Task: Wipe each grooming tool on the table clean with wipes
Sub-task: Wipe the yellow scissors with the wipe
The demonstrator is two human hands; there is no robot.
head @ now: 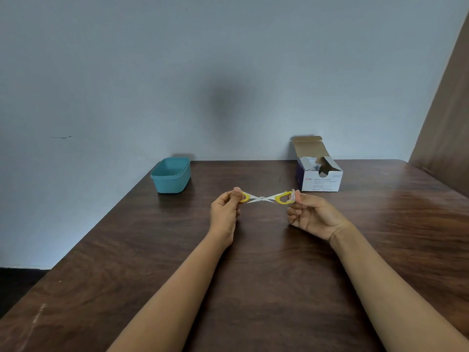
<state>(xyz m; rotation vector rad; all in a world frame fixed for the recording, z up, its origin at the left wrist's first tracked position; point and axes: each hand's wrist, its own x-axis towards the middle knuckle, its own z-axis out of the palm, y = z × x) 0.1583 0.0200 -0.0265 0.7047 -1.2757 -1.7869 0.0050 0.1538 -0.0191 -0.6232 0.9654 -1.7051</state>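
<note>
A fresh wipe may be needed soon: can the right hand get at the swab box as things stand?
Probably yes: the swab box stands open just beyond the right hand, bare table between. But that hand is pinching the scissors and must let go first.

dark brown wood-grain surface (253, 275) smooth with a soft sheen; small scissors (264, 198) of bright bare metal blades and glossy yellow plastic handles; teal rectangular plastic tub (170, 177) matt; white and purple cardboard box (320, 175) of alcohol swabs, plain brown inside its flap
</note>
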